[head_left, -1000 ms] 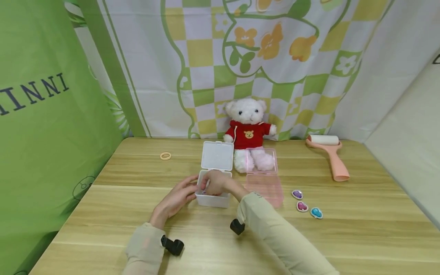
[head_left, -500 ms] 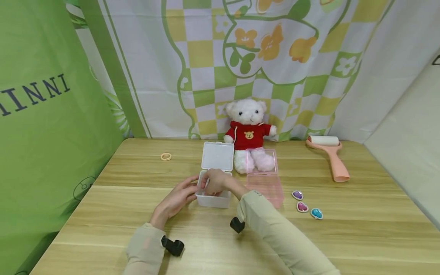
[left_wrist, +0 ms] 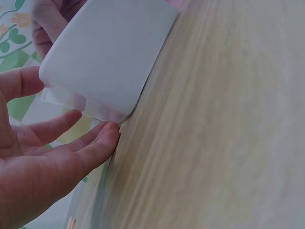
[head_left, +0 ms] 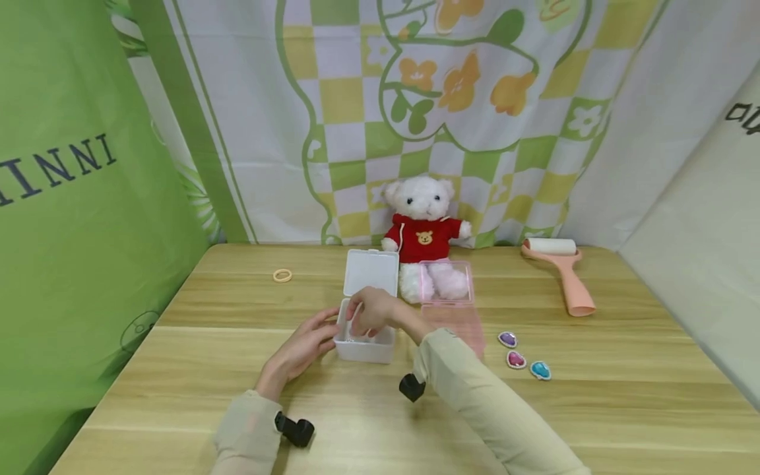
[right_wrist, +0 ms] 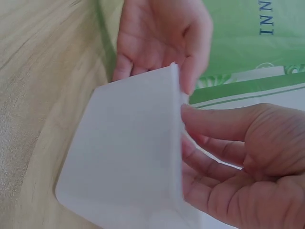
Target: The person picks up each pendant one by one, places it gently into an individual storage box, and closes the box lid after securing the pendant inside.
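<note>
A white plastic box [head_left: 363, 351] stands on the table with its lid [head_left: 371, 272] hinged back. My left hand [head_left: 305, 344] is at the box's left side; in the left wrist view its thumb and fingertips touch the box near a corner, fingers spread. My right hand [head_left: 374, 313] reaches into the box from above, fingers loosely bent. In the right wrist view the right thumb [right_wrist: 219, 119] stands apart from the fingers, and the box wall hides the fingertips. Small beaded bits [head_left: 350, 340] show inside the box below them.
An open pink box [head_left: 454, 323] stands right of the white one, before a white teddy bear [head_left: 421, 227] in red. Three heart gems, purple [head_left: 507, 339], magenta [head_left: 516, 359] and blue [head_left: 541, 370], lie farther right. Beyond are a lint roller [head_left: 564, 270] and a yellow ring [head_left: 282, 276].
My right hand has come up slightly in the box, and beaded bits show beneath its fingers. My left hand stays at the box. The head view has shifted a little.
</note>
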`<state>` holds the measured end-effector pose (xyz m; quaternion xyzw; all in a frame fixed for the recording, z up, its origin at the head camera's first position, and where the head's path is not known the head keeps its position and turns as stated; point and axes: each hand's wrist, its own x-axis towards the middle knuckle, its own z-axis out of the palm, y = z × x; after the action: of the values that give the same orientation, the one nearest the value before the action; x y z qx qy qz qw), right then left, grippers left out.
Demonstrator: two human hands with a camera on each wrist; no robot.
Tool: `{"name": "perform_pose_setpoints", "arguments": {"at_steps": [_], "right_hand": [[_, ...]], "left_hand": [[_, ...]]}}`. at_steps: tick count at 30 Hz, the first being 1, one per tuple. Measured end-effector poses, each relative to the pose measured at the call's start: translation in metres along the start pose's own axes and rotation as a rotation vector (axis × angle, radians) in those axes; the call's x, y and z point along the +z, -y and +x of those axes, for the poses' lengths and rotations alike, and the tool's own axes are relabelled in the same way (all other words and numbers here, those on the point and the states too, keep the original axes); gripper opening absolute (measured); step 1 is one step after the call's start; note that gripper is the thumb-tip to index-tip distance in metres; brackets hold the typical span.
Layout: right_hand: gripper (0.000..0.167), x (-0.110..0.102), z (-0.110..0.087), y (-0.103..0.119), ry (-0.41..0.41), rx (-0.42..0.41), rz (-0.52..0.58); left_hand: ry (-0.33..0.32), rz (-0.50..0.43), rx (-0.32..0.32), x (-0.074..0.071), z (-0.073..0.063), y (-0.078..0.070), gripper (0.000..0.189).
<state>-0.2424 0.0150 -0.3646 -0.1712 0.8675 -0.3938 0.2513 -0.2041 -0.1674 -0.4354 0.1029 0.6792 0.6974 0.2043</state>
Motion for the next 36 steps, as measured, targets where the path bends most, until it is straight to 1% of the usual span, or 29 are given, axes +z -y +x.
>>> {"name": "perform_pose_setpoints", "arguments": {"at_steps": [5,8,10,12,18,22,25,29,33,36], "right_hand": [[0.017,-0.012,-0.010,-0.001,-0.033,-0.061,0.094],[0.021,-0.023,-0.017,-0.002,-0.044,-0.079,0.174],[0.025,-0.031,-0.021,-0.004,-0.050,-0.097,0.217],[0.028,-0.039,-0.028,-0.008,-0.056,-0.106,0.256],[0.031,-0.064,-0.052,-0.026,-0.075,-0.174,0.328],[0.031,-0.082,-0.071,-0.044,-0.098,-0.207,0.373],[0.029,-0.095,-0.085,-0.057,-0.127,-0.195,0.407],[0.027,-0.109,-0.102,-0.075,-0.169,-0.172,0.417],[0.029,-0.120,-0.116,-0.094,-0.206,-0.154,0.390],[0.033,-0.124,-0.124,-0.110,-0.212,-0.137,0.376]], "left_hand": [[-0.017,0.007,-0.009,0.002,0.000,0.000,0.061],[-0.037,0.013,-0.009,0.001,-0.001,0.000,0.064],[-0.036,0.018,-0.004,0.001,-0.001,0.001,0.066],[-0.023,0.020,0.006,0.000,-0.001,0.002,0.068],[0.053,0.030,0.056,0.000,-0.002,0.001,0.073],[0.070,0.052,0.071,0.000,-0.003,0.000,0.074],[0.070,0.052,0.065,0.000,-0.002,0.000,0.075],[0.068,0.052,0.057,0.000,-0.003,0.000,0.075],[0.074,0.059,0.062,0.000,-0.003,0.000,0.075],[0.071,0.059,0.054,-0.001,-0.003,0.000,0.075]]}}
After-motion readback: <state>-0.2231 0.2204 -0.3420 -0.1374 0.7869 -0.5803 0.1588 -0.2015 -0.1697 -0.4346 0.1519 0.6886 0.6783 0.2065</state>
